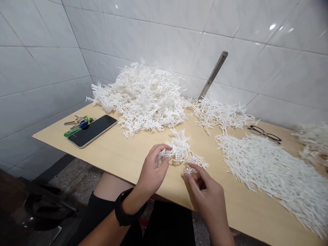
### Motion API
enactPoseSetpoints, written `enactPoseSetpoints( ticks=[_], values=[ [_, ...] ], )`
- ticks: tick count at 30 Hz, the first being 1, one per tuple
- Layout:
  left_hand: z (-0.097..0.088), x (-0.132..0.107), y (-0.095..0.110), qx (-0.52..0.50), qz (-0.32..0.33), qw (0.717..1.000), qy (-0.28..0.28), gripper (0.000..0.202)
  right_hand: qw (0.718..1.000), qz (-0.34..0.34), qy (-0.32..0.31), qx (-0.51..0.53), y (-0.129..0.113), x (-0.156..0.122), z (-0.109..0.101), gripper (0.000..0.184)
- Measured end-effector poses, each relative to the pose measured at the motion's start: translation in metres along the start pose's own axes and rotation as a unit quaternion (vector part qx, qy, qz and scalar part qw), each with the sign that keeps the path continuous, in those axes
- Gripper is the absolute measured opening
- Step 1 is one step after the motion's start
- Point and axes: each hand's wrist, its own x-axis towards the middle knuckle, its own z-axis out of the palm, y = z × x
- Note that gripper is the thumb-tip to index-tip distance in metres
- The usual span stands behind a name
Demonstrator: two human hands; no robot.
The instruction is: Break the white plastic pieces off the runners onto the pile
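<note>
My left hand [153,167] is closed, thumb and index finger pinching a small bunch of thin white plastic strands [164,155] above the table's front part. Close by on the right, my right hand [205,186] has its thumb and index tip drawn together at the edge of a small white cluster [196,162], apparently pinching some strands. Between and just beyond both hands lies a loose tangle of the same strands [179,145]. A big heap of tangled white strands [151,95] rises behind it.
A phone [92,131] and a bunch of keys [80,121] lie at the left. Glasses [265,133] rest behind a broad layer of separate white pieces [271,171] at right. A smaller pile [220,112] sits near a metal bar [214,75] against the tiled wall.
</note>
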Motion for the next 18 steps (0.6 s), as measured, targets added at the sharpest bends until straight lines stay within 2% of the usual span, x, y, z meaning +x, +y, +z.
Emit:
enactPoseSetpoints(
  ticks=[3,7,10,14,18],
  values=[
    [0.0015,-0.0007,-0.0020,0.010,0.025,1.000,0.014,0.030,1.000,-0.003,-0.006,-0.028,0.0066,0.0007,0.0025,0.021],
    [0.0039,-0.0048,-0.0062,0.045,0.053,0.997,0.040,0.048,0.999,0.025,-0.013,-0.021,0.0072,-0.0028,-0.0001,0.022],
    [0.0048,-0.0069,-0.0083,0.084,0.078,0.992,0.042,0.046,0.998,0.054,-0.017,0.018,0.0076,-0.0054,-0.0031,0.024],
    [0.0052,-0.0058,-0.0090,0.107,0.073,0.991,0.034,0.043,0.990,0.091,-0.005,0.108,0.0086,-0.0059,-0.0054,0.018],
    [0.0056,-0.0046,-0.0090,0.122,0.082,0.988,0.046,0.041,0.981,0.089,-0.008,0.173,0.0082,-0.0047,-0.0074,0.013]
  ],
)
